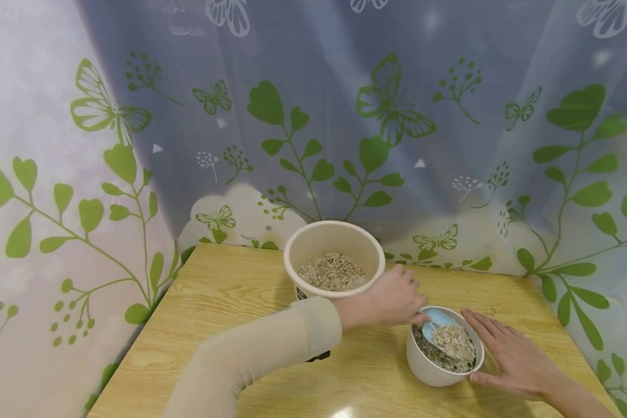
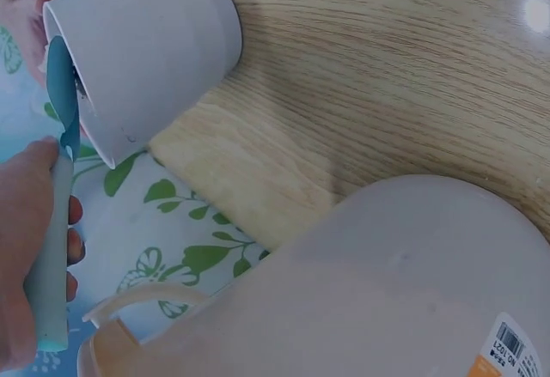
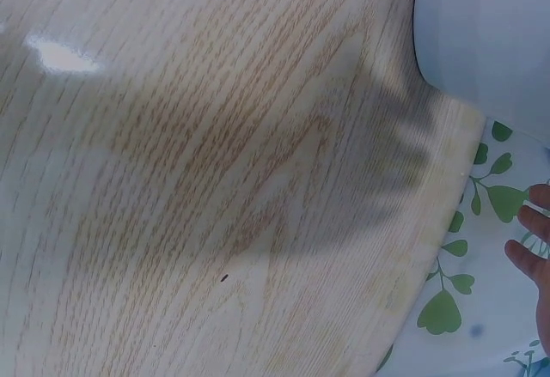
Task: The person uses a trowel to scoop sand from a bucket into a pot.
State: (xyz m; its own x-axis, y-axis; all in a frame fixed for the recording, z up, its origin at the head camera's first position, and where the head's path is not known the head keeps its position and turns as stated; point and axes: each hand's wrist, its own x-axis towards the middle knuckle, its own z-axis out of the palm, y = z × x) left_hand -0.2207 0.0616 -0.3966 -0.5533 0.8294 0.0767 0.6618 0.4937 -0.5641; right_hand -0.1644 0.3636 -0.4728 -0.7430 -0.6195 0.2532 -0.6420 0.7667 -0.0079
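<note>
My left hand (image 1: 394,297) grips a blue plastic spoon (image 1: 439,317) by its handle. The spoon's bowl is tipped at the rim of a small white tub (image 1: 432,376), over pale grain on a darker mix with green bits. In the left wrist view the fingers curl round the spoon's pale handle (image 2: 50,257). My right hand (image 1: 517,361), fingers stretched out, rests against the tub's right side. Only the fingers of that hand (image 3: 534,233) enter the right wrist view. Behind my left wrist stands a larger cream bucket (image 1: 298,255) with mixed grain (image 1: 334,271) inside.
Everything stands on a wood-grain table (image 1: 230,284). A curtain (image 1: 313,139) printed with leaves and butterflies hangs behind and around it. The cream bucket has a handle (image 2: 146,298) and a printed label (image 2: 509,347). A dark object shows under my left cuff.
</note>
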